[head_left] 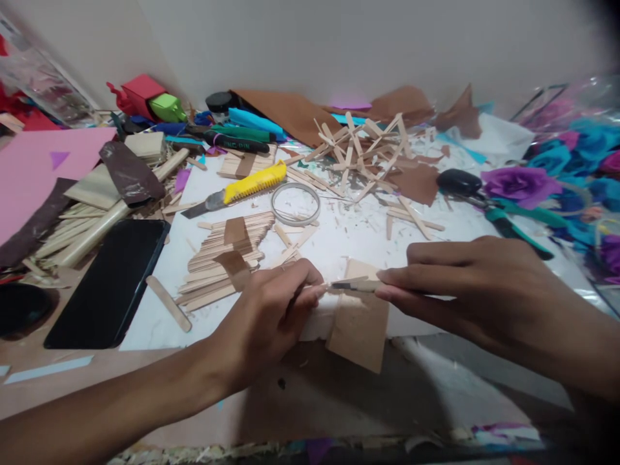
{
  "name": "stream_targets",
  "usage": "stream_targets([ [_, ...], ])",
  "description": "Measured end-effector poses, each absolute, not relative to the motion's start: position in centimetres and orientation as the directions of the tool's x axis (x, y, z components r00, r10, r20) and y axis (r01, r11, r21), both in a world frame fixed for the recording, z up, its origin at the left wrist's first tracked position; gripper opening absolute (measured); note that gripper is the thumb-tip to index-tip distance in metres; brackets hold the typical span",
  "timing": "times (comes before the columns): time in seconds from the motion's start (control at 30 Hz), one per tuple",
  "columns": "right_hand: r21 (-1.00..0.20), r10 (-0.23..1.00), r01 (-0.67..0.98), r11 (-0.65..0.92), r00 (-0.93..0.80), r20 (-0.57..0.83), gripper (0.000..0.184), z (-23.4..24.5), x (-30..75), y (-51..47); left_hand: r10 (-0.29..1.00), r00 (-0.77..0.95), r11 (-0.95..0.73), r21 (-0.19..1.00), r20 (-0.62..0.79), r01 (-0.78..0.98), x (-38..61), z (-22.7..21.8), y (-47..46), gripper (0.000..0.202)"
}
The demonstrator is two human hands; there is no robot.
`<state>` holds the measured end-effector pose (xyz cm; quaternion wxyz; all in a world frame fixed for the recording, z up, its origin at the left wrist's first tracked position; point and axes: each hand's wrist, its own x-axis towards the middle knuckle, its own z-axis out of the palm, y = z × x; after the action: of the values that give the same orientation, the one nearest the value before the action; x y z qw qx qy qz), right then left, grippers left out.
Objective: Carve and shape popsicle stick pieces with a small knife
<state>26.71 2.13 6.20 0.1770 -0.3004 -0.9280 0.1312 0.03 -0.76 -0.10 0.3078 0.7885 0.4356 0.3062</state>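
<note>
My left hand [271, 316] and my right hand [465, 284] meet at the table's front, each pinching an end of a thin wooden craft stick [351, 284]. Just under the stick lies a brown card piece [359, 323], hanging over the edge of the white board [339, 239]. A stack of craft sticks [227, 255] with brown card strips on it lies left of my left hand. A loose stick [168, 312] rests further left.
A black phone [110, 284] lies at the left. A yellow utility knife [237, 189], a tape ring [295, 203], a tangle of glued sticks [361, 152], green-handled pliers [504, 216], paper flowers [557, 168], pink card [33, 174] and brown scraps crowd the back.
</note>
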Motion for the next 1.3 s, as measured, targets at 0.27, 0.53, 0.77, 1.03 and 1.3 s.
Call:
stream_targets([
  [0.27,-0.391,0.622,0.511,0.765,-0.743,0.247,0.030,6.1,26.5,2.1,0.879,0.420,-0.437,0.739,0.228,0.513,0.2,-0.3,-0.8,0.019],
  [0.53,-0.360,0.599,0.502,0.787,-0.761,0.250,0.026,6.0,26.4,2.1,0.872,0.411,-0.456,0.743,0.265,0.490,0.1,-0.3,-0.7,0.019],
  [0.77,-0.384,0.629,0.520,0.763,-0.733,0.258,0.025,5.7,26.3,1.9,0.879,0.405,-0.441,0.749,0.251,0.494,0.1,-0.3,-0.6,0.018],
  [1.03,-0.400,0.638,0.520,0.754,-0.724,0.261,0.021,5.3,26.3,1.9,0.887,0.395,-0.425,0.753,0.238,0.502,0.0,-0.3,-0.7,0.019],
  [1.3,-0.412,0.627,0.504,0.759,-0.738,0.250,0.016,5.2,26.6,2.0,0.900,0.387,-0.386,0.774,0.199,0.501,-0.1,-0.2,-0.7,0.020],
])
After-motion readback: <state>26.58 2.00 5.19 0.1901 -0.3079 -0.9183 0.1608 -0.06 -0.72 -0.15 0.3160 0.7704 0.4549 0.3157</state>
